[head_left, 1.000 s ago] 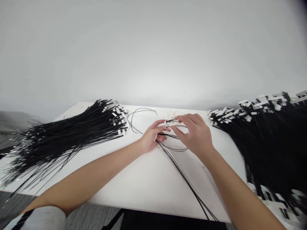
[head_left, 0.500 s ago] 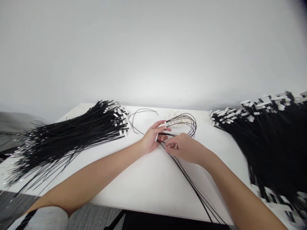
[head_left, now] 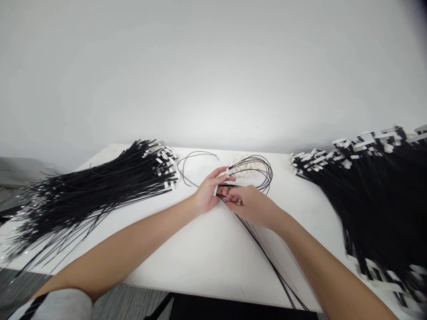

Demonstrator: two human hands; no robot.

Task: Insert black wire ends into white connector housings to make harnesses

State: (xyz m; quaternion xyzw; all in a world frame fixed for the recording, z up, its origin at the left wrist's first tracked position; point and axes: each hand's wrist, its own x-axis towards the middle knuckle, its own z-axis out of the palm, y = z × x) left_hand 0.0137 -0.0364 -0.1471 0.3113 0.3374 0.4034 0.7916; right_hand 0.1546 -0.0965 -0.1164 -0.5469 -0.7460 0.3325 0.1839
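Over the middle of the table, my left hand (head_left: pixel 210 193) is closed on a bundle of thin black cables (head_left: pixel 268 171) with white connectors. One white connector (head_left: pixel 228 171) shows at its fingertips, another at the palm. The cables loop out to the right and come back to the palm. My right hand (head_left: pixel 248 202) has its thumb and fingers pinched on the cables just right of the left palm. From there the long cable ends (head_left: pixel 263 253) run down to the table's front edge. A thin loose cable (head_left: pixel 182 171) curls on the table beyond my left hand.
A big pile of black cables (head_left: pixel 96 182) with white connectors lies on the left of the white table (head_left: pixel 200 262). A second large pile (head_left: pixel 376 200) covers the right side. Small whitish pieces (head_left: pixel 247 168) lie behind the loop. A wall (head_left: pixel 213 80) stands behind.
My right hand has moved slightly left, closer to the left palm, and its fingers have come together on the cables. The left hand keeps its hold on the bundle.
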